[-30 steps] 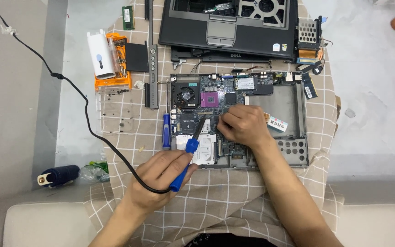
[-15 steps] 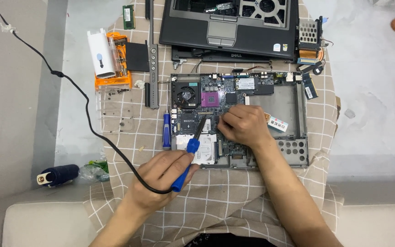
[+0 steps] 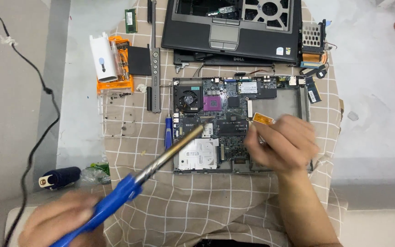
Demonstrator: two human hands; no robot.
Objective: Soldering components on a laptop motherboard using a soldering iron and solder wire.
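Over the motherboard [image 3: 225, 119], the soldering iron [image 3: 161, 160] is gripped by the left hand [image 3: 60, 219]; the right hand [image 3: 282, 144], fingers curled, should be kept clear of the tip.

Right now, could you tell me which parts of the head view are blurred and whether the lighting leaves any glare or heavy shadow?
In the head view, the left hand and the blue-handled soldering iron it grips are smeared by motion; the right hand is softly blurred too. The laptop motherboard and the checked cloth stay sharp. Light is even and diffuse, shadows are faint, and I see no strong glare.
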